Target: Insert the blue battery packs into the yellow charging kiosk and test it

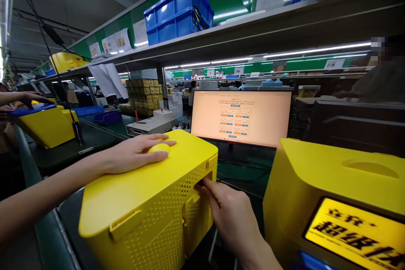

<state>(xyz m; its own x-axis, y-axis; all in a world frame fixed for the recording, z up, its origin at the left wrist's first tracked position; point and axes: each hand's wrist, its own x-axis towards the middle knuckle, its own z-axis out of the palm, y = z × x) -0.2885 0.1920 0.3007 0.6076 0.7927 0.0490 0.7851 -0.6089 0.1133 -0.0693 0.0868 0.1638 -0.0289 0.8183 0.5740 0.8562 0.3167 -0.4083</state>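
Observation:
A yellow plastic housing [152,202] with a perforated side stands in front of me on the dark work surface. My left hand [136,154] lies flat on its top, fingers over a round recess. My right hand [230,215] is at the perforated side, its fingertips pressed into a dark slot [202,184] near the upper edge. Whether the fingers pinch a small plug there is hidden.
A second yellow housing [332,190] with a printed label stands close on the right. A lit monitor [240,118] stands behind. At far left, another person's hands [22,100] work on a third yellow housing [47,124]. Blue bins [179,12] sit on the overhead shelf.

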